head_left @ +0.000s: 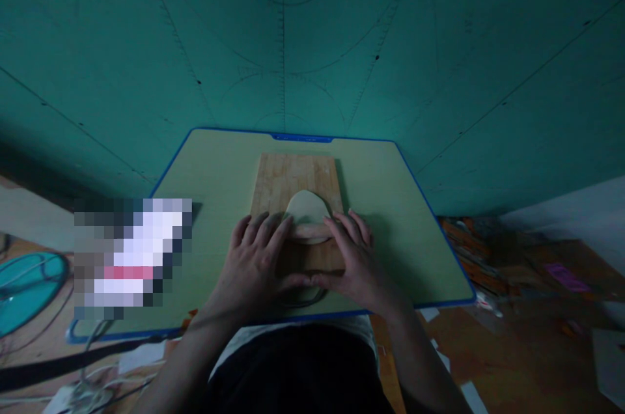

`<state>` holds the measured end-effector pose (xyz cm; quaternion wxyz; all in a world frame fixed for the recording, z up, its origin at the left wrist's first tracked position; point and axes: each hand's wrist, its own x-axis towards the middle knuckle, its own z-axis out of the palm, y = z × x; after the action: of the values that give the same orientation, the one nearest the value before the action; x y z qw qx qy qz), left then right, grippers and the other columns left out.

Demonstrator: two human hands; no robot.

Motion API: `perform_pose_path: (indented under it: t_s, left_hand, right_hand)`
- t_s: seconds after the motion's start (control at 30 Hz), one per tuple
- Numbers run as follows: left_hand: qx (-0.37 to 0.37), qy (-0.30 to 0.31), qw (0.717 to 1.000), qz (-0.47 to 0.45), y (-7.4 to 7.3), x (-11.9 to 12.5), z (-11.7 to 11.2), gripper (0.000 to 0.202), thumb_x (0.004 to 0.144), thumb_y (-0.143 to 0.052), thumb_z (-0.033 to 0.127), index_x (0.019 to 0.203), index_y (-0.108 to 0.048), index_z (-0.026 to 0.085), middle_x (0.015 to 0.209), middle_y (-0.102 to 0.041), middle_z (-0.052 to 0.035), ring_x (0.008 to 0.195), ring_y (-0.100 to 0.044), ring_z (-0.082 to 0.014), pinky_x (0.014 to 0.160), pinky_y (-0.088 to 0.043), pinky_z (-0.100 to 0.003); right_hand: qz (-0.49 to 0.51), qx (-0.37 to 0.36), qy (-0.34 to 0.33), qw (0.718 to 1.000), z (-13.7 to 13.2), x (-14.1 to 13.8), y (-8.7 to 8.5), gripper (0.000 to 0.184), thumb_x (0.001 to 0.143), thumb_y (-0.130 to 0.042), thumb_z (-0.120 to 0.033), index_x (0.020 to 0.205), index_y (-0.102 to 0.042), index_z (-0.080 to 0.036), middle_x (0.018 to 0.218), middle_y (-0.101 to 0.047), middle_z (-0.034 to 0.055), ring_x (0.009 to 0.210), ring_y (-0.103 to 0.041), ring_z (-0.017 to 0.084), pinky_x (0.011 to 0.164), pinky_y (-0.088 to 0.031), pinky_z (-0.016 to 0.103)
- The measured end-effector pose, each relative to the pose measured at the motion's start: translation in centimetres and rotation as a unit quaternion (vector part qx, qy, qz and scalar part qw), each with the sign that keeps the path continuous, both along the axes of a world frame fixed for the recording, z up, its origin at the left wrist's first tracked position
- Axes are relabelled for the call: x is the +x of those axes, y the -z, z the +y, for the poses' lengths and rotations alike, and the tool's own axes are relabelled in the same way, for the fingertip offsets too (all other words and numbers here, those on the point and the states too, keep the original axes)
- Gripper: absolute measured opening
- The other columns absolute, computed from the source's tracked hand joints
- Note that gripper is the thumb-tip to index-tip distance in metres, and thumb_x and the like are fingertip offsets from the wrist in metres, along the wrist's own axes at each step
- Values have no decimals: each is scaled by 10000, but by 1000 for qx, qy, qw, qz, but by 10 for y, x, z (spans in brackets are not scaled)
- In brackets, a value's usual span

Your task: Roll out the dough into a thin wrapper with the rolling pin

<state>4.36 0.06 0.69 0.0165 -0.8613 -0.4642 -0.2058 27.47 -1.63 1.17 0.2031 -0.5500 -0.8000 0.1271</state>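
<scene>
Left hand (256, 264) and right hand (360, 264) lay unclosed fingers across the rolling pin (311, 232), probably for even pressure; the wooden board (297, 172) supports the dough (307, 207)

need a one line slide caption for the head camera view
Left hand and right hand on a rolling pin across flattened dough on a wooden board.

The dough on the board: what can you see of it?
The dough is one pale, smooth-looking, flattened piece with a rounded far edge. It lies on the wooden board. A rolling pin crosses it towards its near edge, hiding a strip; a little dough shows on the near side. The left hand and right hand are at the pin's ends; whether fingers touch the dough is unclear.
</scene>
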Motion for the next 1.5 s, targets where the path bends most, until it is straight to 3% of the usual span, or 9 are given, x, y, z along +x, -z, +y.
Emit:
perform_pose_path:
  t_s: [0.73,1.17,1.5]
  left_hand:
    - [-22,10,1000,5,-6,1,5,1029,765,-445,901,1450,-447,132,1392,-575,-206,1293,-482,-402,1122,-294,-603]
    - [-46,10,999,-7,-7,1,7,1069,726,-456,929,1482,-417,174,1400,-567,-197,1316,-459,-405,1139,-266,-606]
    - [-44,10,999,7,-6,0,5,1083,725,-463,926,1461,-421,134,1412,-556,-218,1318,-467,-405,1143,-260,-600]
  right_hand:
    - [-10,-19,-11,1000,2,1,-3,918,818,-678,-669,1538,-319,-226,1546,-415,165,1511,-219,380,1182,-301,614]
    - [-2,-27,-12,1000,3,2,-6,941,782,-724,-662,1532,-325,-255,1542,-417,162,1503,-233,398,1172,-316,613]
    - [15,-41,-15,999,4,2,-8,892,807,-674,-690,1507,-374,-225,1547,-414,161,1505,-231,386,1175,-319,606]
